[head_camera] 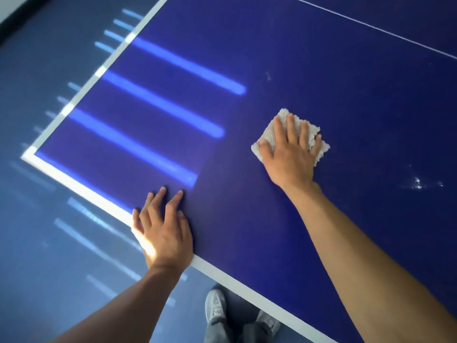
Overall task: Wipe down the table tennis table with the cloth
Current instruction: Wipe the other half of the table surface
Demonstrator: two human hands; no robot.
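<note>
While the left hand [163, 233] lay flat with straight fingers on the near edge of the bench [247, 58] at lower centre, the right hand [289, 154] pressed the cloth [269, 132] with spread fingers, centre right

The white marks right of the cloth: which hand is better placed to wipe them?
The right hand: it presses the cloth near the marks; the left hand rests at the table edge.

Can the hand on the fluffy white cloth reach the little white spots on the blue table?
Probably yes. The right hand presses the fluffy white cloth flat, and only bare blue table lies between it and the white specks.
</note>
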